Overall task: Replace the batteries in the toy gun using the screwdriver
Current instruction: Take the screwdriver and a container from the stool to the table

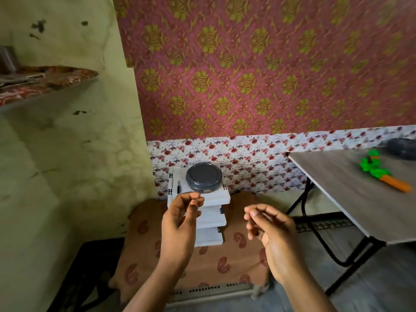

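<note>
We are looking down at two bare hands raised in front of us, and both are holding nothing. The left hand (180,218) is hanging with its fingers loosely curled, fingertips just at the near edge of a stack of white boxes (208,218). The right hand (269,226) is hovering beside it, fingers relaxed and softly bent, apart from everything.

The white boxes are standing on a stool draped in an orange patterned cloth (227,262). On top of the stack a round dark tin (203,177) is sitting with its lid on, so we cannot tell what is in it, and no label on it is readable from here. Just left of the tin, a small dark tool (178,187) is lying on the top box; it is too small to make out clearly.

Further right, the desk (333,176) is showing its grey top, and the toy gun (382,174), green with an orange part, is lying on it, well apart from both hands. A dark blurred object (403,148) is sitting behind it at the desk's far edge.

Beyond all this, pink wallpaper with gold flowers (258,70) is covering the wall.
</note>
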The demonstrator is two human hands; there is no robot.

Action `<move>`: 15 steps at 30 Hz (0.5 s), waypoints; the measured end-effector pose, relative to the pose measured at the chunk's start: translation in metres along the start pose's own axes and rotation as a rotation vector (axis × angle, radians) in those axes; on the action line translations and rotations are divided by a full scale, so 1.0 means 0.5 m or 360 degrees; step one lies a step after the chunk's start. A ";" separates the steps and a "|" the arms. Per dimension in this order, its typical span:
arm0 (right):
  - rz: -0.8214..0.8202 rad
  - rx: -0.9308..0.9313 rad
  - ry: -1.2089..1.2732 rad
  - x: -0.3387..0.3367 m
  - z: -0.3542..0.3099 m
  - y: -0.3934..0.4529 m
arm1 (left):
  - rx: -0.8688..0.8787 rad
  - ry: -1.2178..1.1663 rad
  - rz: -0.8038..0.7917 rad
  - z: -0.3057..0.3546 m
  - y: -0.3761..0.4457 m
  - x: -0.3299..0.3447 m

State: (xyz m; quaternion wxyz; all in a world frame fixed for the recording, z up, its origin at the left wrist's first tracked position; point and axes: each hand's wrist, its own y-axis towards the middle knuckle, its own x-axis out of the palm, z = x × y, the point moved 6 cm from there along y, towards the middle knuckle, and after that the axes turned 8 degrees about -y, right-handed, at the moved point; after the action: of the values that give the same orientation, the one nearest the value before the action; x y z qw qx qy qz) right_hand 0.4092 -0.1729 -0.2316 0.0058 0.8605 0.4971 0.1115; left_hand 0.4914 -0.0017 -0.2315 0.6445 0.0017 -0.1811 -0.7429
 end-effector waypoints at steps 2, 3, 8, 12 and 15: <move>-0.0057 0.0054 -0.0011 0.002 0.038 0.075 | -0.0023 0.0050 0.0072 -0.049 0.054 0.001; -0.0090 0.0079 -0.0021 0.002 0.054 0.110 | -0.0045 0.0060 0.0111 -0.073 0.079 -0.001; -0.0317 0.0257 -0.0167 0.002 0.109 0.295 | -0.0173 0.0095 0.0367 -0.183 0.200 -0.012; -0.0438 0.0408 -0.0278 0.011 0.163 0.412 | -0.0229 0.0173 0.0512 -0.251 0.274 -0.029; -0.0473 0.0549 -0.0314 0.018 0.225 0.490 | -0.0343 0.0299 0.0612 -0.311 0.316 -0.042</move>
State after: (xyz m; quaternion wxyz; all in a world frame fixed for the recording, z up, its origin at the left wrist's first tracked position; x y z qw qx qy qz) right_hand 0.6452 -0.2777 -0.3099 -0.0761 0.7728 0.6270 -0.0618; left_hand 0.6830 -0.0393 -0.3388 0.7845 -0.0325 -0.0369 -0.6182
